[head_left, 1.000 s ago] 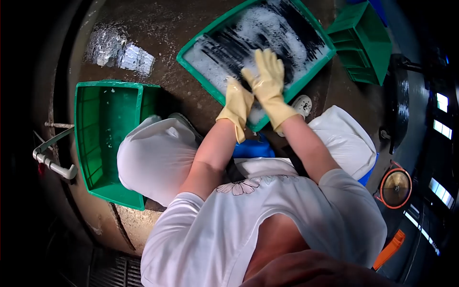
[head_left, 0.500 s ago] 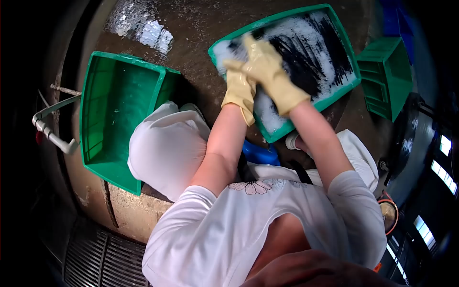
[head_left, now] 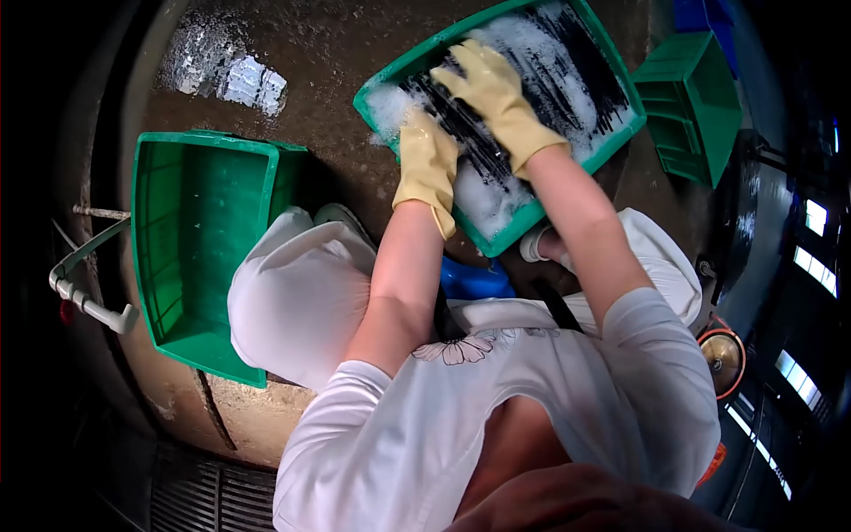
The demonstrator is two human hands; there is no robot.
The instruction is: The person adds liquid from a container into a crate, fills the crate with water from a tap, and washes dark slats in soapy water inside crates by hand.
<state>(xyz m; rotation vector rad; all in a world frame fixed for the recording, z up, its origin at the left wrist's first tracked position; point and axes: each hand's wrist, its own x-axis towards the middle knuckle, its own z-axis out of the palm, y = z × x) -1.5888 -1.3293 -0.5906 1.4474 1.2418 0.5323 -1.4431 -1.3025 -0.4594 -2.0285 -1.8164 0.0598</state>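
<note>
Both my hands wear pale yellow rubber gloves and work at a green tub that holds white foam and long, wet black strands; what the strands are I cannot make out. My right hand lies on the strands with its fingers spread, near the tub's far side. Beside it, my left hand reaches over the near left edge into the foam, and its fingertips are largely hidden there.
Left of my knee a green bin stands on its side. Another green bin is to the right, by a blue one. Under me is something blue. The floor is wet, with a grate at lower left.
My hands, close together and overlapping before, have parted. The right hand has shifted right across the black strands, fingers now spread. My view has also turned slightly.
</note>
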